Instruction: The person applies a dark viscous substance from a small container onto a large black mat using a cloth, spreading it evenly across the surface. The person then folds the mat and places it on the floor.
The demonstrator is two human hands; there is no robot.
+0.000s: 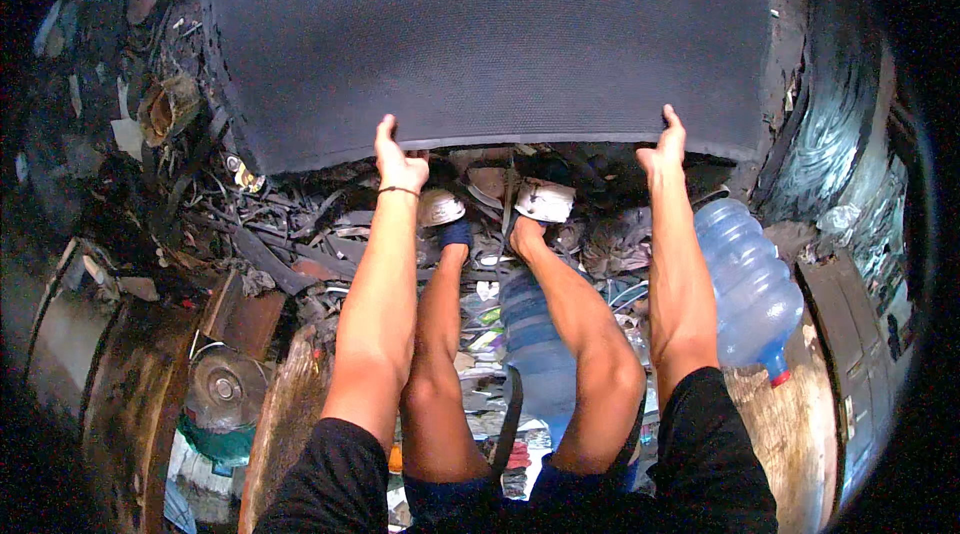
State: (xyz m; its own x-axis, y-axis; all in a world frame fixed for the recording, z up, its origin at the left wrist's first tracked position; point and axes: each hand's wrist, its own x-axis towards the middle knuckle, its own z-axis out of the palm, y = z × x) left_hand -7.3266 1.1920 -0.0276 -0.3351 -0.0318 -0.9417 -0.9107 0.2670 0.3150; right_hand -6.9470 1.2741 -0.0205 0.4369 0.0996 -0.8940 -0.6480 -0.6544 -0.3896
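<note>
A wide dark grey textured sheet [490, 44], rubber-like in look, spreads across the upper part of the view. Its near edge bows slightly between my hands. My left hand [402, 162] grips that edge left of the middle, thumb on top and fingers tucked underneath. Farther right, my right hand [663, 149] holds the same edge in the same way, its fingers mostly hidden below the sheet. Both arms reach forward, nearly straight. Below the edge, my feet in white shoes [546, 201] stand among dark scraps.
Dark strips and offcuts [270, 234] lie heaped at the left. A large blue water bottle [750, 284] rests by my right arm on a worn wooden surface [790, 424]; another bottle [535, 324] lies between my legs. A round metal part [225, 389] is at lower left.
</note>
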